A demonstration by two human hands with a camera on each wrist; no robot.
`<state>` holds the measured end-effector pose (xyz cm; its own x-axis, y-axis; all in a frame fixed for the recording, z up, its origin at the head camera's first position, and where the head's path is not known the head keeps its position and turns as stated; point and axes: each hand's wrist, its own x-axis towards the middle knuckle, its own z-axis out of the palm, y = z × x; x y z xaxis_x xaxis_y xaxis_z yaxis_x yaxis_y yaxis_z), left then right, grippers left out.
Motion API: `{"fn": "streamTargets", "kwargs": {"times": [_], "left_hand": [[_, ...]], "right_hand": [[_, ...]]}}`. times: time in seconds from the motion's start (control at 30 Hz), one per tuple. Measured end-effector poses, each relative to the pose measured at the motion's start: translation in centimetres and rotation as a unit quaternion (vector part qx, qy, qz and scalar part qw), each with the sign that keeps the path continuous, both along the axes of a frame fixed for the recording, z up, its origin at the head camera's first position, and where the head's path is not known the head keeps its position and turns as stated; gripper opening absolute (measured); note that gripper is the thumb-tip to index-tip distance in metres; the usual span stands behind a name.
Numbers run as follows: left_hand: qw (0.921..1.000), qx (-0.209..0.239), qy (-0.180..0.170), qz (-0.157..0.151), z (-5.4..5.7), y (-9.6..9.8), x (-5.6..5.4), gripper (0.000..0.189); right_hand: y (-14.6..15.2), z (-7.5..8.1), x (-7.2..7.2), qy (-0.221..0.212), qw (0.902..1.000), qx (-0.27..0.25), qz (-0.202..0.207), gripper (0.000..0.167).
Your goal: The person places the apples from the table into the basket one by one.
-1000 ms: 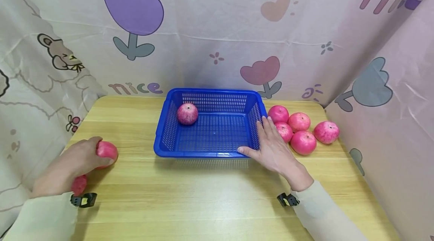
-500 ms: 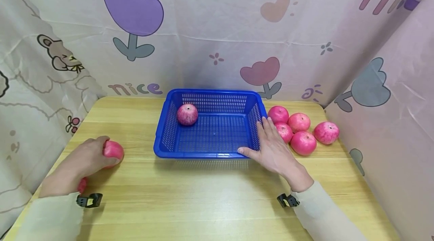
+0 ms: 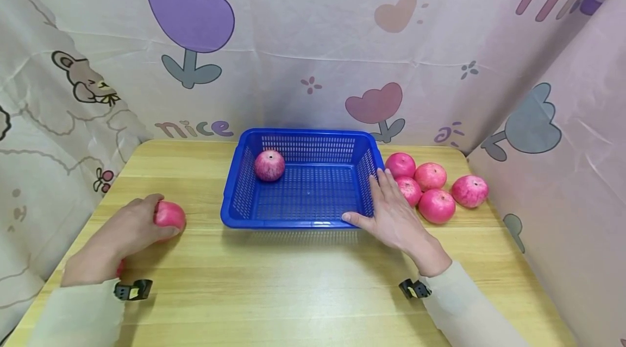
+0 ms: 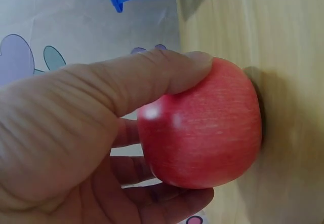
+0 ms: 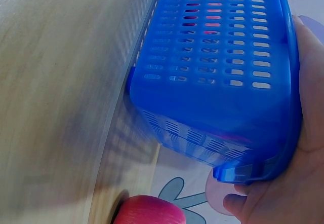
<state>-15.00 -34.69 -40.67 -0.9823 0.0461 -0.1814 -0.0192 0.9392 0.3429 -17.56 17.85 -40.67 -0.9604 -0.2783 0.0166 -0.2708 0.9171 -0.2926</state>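
My left hand point(image 3: 124, 227) holds a red apple point(image 3: 170, 215) at the left of the table. In the left wrist view, the thumb lies over one side of the apple and the fingers wrap round the other, close to the wood. Part of another apple point(image 3: 120, 267) shows behind the left wrist, mostly hidden. The blue plastic basket point(image 3: 293, 224) stands at the middle back, and a darker striped apple point(image 3: 269, 165) sits in its back left corner. My right hand point(image 3: 393, 216) rests on the basket's front right corner, fingers extended along the right rim, thumb on the front rim.
Several apples point(image 3: 437, 206) are grouped just right of the basket, with one apple point(image 3: 470, 191) slightly apart near the table's right edge. A printed curtain point(image 3: 303, 26) hangs close behind the wooden table point(image 3: 274, 292) and down both sides.
My left hand has moved right with the apple, covering less distance in the last half second. The apple behind the wrist has become more hidden. The right hand and basket stay put.
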Motion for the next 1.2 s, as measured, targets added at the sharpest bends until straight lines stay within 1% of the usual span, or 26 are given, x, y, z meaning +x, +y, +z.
{"fn": "streamTargets", "kwargs": {"times": [0.07, 0.13, 0.23, 0.33, 0.53, 0.73, 1.03, 1.13, 1.2], "left_hand": [[1.0000, 0.004, 0.001, 0.006, 0.2, 0.3, 0.0, 0.099], [0.9999, 0.009, 0.010, 0.007, 0.5, 0.7, 0.0, 0.098], [0.9994, 0.012, 0.033, -0.003, 1.0, 1.3, 0.1, 0.094], [0.9987, 0.015, 0.047, -0.012, 1.7, 1.9, 0.1, 0.091], [0.9982, 0.019, 0.054, -0.017, 3.1, 3.3, 0.2, 0.092], [0.9964, 0.019, 0.075, -0.033, 4.3, 4.5, 0.1, 0.084], [0.9941, 0.021, 0.096, -0.047, 6.4, 6.4, -0.5, 0.081], [0.9937, 0.025, 0.095, -0.053, 7.2, 7.2, -0.8, 0.082], [0.9941, 0.027, 0.089, -0.056, 7.8, 7.9, -1.1, 0.084]], "right_hand": [[0.0, 0.0, 0.0, -0.001, 1.0000, 0.000, 0.000, 0.127], [0.0, 0.0, 0.0, -0.002, 1.0000, -0.001, -0.001, 0.127], [0.0, 0.0, 0.0, -0.002, 1.0000, -0.001, -0.001, 0.127], [0.0, 0.0, 0.0, -0.001, 1.0000, 0.000, 0.000, 0.127], [0.0, 0.1, 0.0, -0.003, 1.0000, 0.002, 0.000, 0.127], [0.0, 0.2, -0.1, 0.000, 0.9999, 0.013, 0.008, 0.124], [0.1, 1.0, -0.1, 0.006, 0.9986, 0.046, 0.027, 0.123], [0.1, 1.3, -0.2, 0.002, 0.9981, 0.052, 0.032, 0.124], [0.1, 1.3, -0.3, -0.002, 0.9980, 0.053, 0.034, 0.123]]}}
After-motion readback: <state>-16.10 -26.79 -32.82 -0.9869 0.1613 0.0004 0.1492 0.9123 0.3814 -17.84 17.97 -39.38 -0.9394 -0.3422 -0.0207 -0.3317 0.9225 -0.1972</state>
